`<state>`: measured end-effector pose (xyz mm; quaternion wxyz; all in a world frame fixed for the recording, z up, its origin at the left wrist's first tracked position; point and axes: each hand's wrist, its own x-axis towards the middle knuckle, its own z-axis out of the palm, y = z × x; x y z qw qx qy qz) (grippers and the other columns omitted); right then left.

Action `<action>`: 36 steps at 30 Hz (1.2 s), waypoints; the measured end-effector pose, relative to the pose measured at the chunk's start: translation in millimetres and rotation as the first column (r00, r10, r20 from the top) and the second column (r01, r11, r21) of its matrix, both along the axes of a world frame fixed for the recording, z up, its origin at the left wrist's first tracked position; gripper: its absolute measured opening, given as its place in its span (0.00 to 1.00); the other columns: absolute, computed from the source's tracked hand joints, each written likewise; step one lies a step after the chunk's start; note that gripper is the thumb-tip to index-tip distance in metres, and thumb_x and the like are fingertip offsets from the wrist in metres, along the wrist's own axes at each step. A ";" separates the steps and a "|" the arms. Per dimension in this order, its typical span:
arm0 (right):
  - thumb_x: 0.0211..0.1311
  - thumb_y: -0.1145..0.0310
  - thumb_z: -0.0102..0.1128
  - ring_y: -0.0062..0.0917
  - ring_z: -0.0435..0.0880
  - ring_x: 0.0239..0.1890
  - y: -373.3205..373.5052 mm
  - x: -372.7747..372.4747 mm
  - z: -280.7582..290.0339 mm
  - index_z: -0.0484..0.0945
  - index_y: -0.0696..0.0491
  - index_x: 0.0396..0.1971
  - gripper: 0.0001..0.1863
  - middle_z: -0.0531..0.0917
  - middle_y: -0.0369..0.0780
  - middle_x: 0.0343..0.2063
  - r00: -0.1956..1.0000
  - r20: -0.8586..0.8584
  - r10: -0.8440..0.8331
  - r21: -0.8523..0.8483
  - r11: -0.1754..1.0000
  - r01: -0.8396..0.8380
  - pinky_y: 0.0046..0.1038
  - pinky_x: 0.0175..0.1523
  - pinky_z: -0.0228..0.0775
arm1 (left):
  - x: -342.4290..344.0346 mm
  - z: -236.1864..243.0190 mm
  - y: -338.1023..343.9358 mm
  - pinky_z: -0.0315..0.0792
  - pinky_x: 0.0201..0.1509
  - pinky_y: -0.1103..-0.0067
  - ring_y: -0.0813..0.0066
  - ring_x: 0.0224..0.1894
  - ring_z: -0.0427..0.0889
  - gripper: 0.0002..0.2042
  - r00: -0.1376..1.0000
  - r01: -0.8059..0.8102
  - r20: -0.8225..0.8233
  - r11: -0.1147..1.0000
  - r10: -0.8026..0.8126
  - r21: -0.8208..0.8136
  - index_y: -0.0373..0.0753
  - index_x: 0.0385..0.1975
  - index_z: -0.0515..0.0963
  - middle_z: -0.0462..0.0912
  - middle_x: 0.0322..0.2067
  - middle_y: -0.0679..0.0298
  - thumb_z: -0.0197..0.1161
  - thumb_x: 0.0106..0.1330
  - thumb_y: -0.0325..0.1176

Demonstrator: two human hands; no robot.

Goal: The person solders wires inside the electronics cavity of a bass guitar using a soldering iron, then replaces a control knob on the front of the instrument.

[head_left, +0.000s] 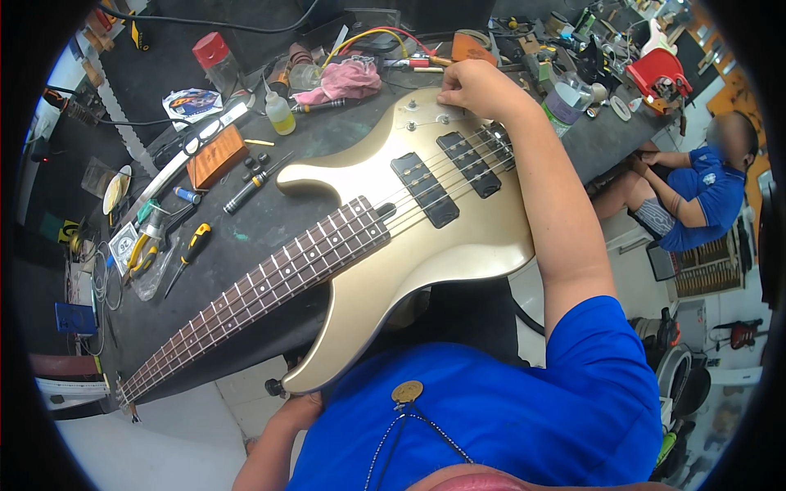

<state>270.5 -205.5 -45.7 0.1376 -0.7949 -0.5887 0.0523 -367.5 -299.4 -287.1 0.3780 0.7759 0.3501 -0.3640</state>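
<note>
The head view is showing a gold guitar [426,245] lying face up across the dark table [282,217], its near edge overhanging toward the person's blue shirt [483,393] and its neck [254,299] slanting down to the left. Lying this way, it is probably leaving the strings and knobs [412,105] within easy reach.

The right hand [471,86] is resting at the far edge of the body beside the knobs, fingers curled partly closed, perhaps for steadying; whether they are pinching anything is hidden. The left hand [303,412] is sitting low by the near horn, mostly covered, so I cannot tell how open it is or whether it is holding the guitar.

Beyond the guitar, a small squeeze bottle [281,120] is holding yellow liquid in its lower part, its nozzle pointing up, presumably against leaks. A clear jar [221,74] is wearing a red lid; its contents are not showing clearly. A clear tub [565,102] with a purple label is standing past the right forearm, its contents unclear too.
</note>
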 end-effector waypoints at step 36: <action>0.63 0.56 0.73 0.37 0.88 0.35 -2.7 -7.6 6.0 0.89 0.57 0.35 0.17 0.88 0.47 0.30 1.000 0.018 -0.024 0.010 1.000 0.024 0.38 0.44 0.78 | 17.5 21.4 0.2 0.37 0.86 0.66 0.44 0.83 0.29 0.36 0.987 -0.069 -0.146 0.996 0.061 -0.050 0.40 0.81 0.36 0.29 0.80 0.41 0.33 0.80 0.51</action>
